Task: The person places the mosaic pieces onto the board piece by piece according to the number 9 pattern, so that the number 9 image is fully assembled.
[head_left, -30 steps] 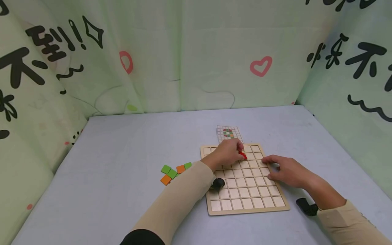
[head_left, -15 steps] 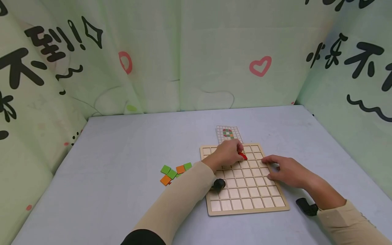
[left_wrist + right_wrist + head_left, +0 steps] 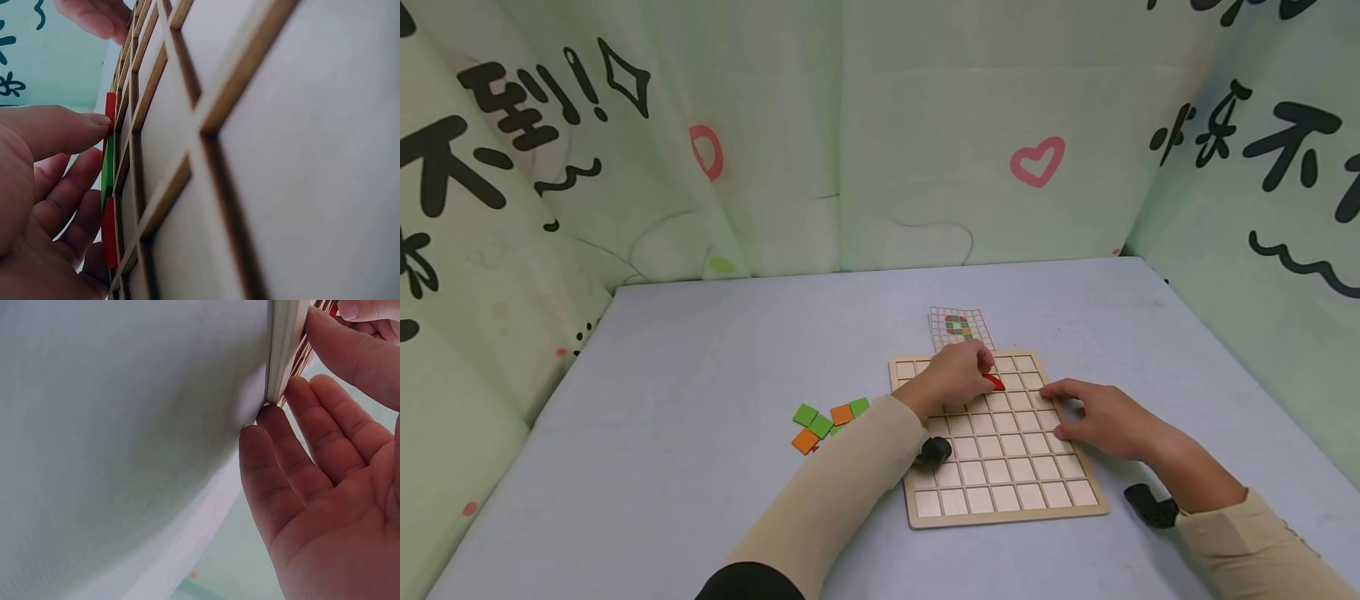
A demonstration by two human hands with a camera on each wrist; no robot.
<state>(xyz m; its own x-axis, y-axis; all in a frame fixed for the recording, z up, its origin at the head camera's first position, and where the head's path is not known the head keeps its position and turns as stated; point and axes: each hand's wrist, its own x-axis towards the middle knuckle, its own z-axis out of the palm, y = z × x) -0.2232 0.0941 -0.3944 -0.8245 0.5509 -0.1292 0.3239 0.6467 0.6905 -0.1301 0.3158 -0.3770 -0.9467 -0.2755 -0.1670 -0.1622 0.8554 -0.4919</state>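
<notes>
My left hand [image 3: 958, 375] reaches over the far part of a wooden grid board [image 3: 1007, 518], its thumb and curled fingers at a small red tile [image 3: 995, 382]. In the left wrist view the thumb tip touches that red tile [image 3: 110, 112]. Beside it on the board, a green tile [image 3: 107, 167] and a second red tile [image 3: 110, 232] line up; the head view hides them behind the hand. My right hand [image 3: 1097, 418] rests at the board's right edge, thumb on top. In the right wrist view its extended fingers [image 3: 325, 425] lie along the board's side.
A printed pattern card [image 3: 961, 328] lies just beyond the board. Left of it, loose green tiles [image 3: 806, 415] and orange tiles [image 3: 806, 441] are partly covered by the left sleeve [image 3: 842, 492]. A patterned curtain [image 3: 925, 133] surrounds the white table [image 3: 715, 358].
The red tile under my left thumb has turned slightly and now sits flatter along its grid cell. The left fingers shifted a little; my right hand stays in place.
</notes>
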